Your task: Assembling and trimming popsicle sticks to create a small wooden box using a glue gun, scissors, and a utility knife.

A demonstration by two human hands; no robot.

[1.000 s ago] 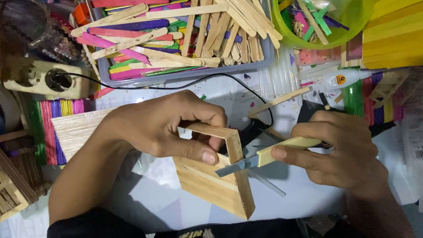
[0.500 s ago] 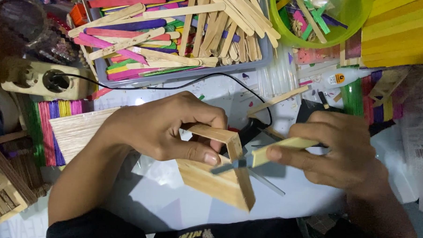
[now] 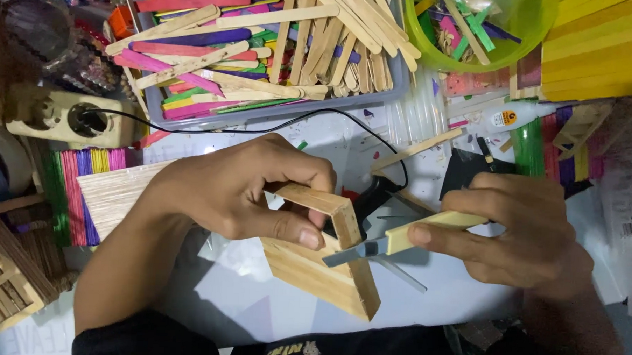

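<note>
At the centre of a cluttered craft table (image 3: pixel 234 314), I see my left hand (image 3: pixel 242 189) clamped on a small box frame of plain wooden sticks (image 3: pixel 323 269), thumb pressed along its inner face and fingers curled over the top rail. From three o'clock, my right hand (image 3: pixel 514 230) is closed around a pale-handled craft knife (image 3: pixel 398 242), its grey blade lying against the frame's right-hand upright. The two hands sit near each other, apart, joined only through frame and blade.

At twelve o'clock a grey tray (image 3: pixel 276 116) is heaped with plain and coloured craft sticks, pink, purple, green and orange among them. At one o'clock stands a green bowl (image 3: pixel 538 31) holding more coloured stick pieces, and beyond it, at two o'clock, a stack of yellow sticks (image 3: pixel 601 47). A small glue bottle (image 3: pixel 518 116) lies just below the bowl. A thin black cord (image 3: pixel 261 130) runs from a cream-coloured socket block (image 3: pixel 69 120) at ten o'clock across the table toward the middle. At nine o'clock lies a flat panel of plain sticks (image 3: pixel 116 191) over bundles of coloured ones, and at seven o'clock a lattice piece of wooden sticks (image 3: pixel 4 292) pokes into view.
</note>
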